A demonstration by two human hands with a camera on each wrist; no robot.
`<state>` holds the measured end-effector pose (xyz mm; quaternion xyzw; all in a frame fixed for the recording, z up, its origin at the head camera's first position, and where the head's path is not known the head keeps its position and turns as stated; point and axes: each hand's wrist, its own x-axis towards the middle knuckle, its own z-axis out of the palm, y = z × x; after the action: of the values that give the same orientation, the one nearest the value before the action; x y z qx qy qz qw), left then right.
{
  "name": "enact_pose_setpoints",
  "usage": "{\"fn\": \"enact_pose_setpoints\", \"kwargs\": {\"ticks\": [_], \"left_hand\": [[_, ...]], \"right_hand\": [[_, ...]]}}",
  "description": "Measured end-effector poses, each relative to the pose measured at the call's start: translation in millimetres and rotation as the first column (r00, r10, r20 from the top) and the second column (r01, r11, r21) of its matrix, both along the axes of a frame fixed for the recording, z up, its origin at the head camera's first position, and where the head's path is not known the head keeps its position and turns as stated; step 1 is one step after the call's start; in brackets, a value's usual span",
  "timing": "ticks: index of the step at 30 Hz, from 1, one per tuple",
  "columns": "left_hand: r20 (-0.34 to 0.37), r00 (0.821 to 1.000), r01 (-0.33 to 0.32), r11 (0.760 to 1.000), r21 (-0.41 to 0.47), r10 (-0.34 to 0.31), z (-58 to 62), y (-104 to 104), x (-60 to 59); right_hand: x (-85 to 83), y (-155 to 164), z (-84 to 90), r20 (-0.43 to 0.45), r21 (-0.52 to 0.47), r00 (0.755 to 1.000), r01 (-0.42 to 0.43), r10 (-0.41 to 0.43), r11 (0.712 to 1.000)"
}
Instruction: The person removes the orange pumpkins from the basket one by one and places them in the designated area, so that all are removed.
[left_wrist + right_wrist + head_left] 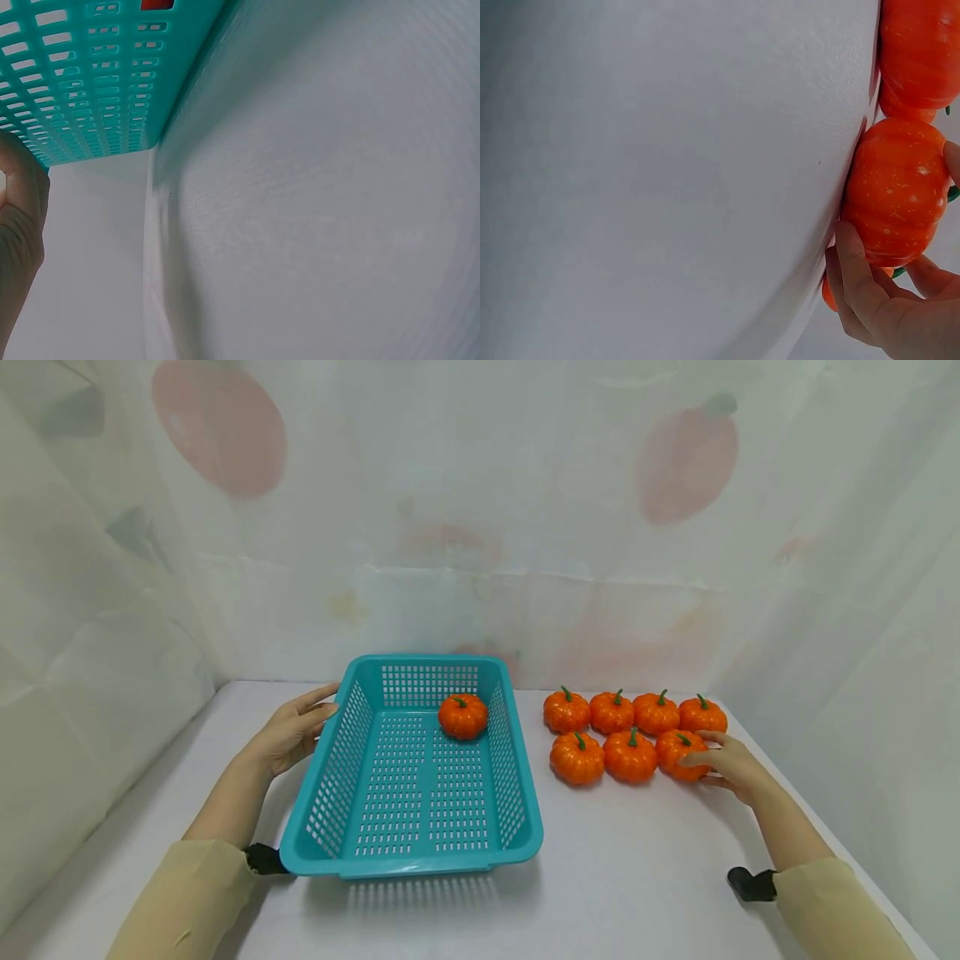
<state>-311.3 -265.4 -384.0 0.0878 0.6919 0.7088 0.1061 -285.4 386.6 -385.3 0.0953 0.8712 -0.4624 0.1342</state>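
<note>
A turquoise plastic basket (423, 866) with perforated walls stands on the table. Inside it, toward the back right, sits one small orange pumpkin (462, 717). My left hand (296, 731) holds the basket's left rim near the far corner; its fingertips are partly hidden there. At the right end of the front row, my right hand (723, 766) has its fingers and thumb around a pumpkin (896, 191), which still sits among the others. Close up in the left wrist view, part of the left hand (21, 210) meets the basket's edge (97, 154).
Several more orange pumpkins with green stems stand in two rows right of the basket, including a back-row pumpkin (567, 710) and a front-row pumpkin (577, 759). White cloth table (622, 877) lies beneath. A fruit-printed curtain (480, 527) hangs behind and at both sides.
</note>
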Motion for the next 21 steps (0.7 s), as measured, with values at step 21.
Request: {"fn": "enact_pose_setpoints", "kwargs": {"ticks": [21], "left_hand": [[-0.003,1.000,0.005,1.000,0.011,-0.005,-1.5,-0.6,-1.1]], "right_hand": [[-3.5,-6.0,33.0,-0.057,0.146,0.994,-0.082,0.091,0.986]]}}
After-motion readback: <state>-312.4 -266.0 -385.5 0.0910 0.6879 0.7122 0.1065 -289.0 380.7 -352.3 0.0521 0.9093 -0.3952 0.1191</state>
